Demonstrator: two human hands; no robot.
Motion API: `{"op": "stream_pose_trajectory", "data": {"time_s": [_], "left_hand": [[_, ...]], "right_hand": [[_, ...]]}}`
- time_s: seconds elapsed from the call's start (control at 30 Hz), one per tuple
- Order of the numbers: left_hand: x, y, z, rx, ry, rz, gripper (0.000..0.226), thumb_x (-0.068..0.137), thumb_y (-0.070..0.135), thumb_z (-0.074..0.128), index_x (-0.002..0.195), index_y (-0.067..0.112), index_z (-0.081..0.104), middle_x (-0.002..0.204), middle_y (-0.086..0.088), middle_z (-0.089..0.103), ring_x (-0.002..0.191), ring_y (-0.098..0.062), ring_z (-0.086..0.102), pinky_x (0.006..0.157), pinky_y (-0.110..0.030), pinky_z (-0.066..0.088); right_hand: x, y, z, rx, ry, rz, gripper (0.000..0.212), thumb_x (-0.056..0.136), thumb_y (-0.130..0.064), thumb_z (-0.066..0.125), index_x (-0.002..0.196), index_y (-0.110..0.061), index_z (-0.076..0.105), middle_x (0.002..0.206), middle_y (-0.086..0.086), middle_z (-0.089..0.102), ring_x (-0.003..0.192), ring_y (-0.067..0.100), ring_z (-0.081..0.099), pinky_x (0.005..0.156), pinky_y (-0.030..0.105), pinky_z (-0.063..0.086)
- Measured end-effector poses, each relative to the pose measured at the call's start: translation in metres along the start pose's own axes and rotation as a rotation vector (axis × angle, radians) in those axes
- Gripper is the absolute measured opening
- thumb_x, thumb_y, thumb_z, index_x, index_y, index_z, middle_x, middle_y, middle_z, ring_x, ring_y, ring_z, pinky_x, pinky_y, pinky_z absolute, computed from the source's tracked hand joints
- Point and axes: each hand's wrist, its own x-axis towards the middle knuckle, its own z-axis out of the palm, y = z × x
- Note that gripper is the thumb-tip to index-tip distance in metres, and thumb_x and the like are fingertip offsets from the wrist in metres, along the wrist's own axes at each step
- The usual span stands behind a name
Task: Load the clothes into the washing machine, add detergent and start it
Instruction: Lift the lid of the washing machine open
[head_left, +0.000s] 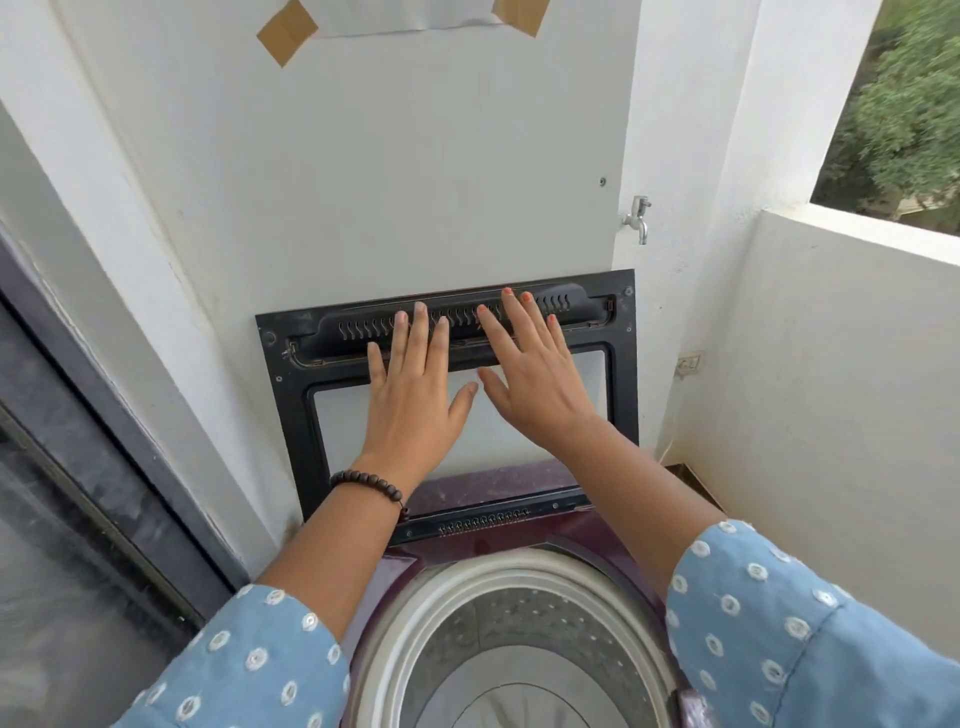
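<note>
Both hands, the left hand (410, 395) and right hand (535, 379), lie flat with straight fingers on the raised lid (621, 364) of the washing machine (519, 491), gripping nothing. Easing it gently against the wall (415, 156) should keep it upright. The open drum (498, 608) sits directly below the forearms.

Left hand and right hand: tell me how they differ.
The left hand wears a dark bead bracelet at the wrist; the right hand wears none. The right hand has orange-painted nails; the left hand's nails look bare. The right hand reaches slightly higher on the lid than the left hand. Both lie flat, fingers straight, against the raised lid.
</note>
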Motion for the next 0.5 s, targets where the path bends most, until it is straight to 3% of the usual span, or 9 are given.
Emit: {"op": "stream_pose_trajectory", "data": {"time_s": [0.5], "left_hand": [[-0.086,0.065,0.016,-0.142,-0.075,0.087,0.077,0.101,0.049,0.047,0.159,0.013,0.013,0.168,-0.010,-0.004,0.155,-0.028,-0.007,0.123,-0.056,0.005]], "right_hand": [[-0.133,0.011,-0.040,-0.073,-0.033,0.165,0.060,0.102,-0.036,0.043,0.155,-0.018,0.022,0.164,0.008,0.010,0.151,0.028,0.000,0.121,0.049,0.007]]}}
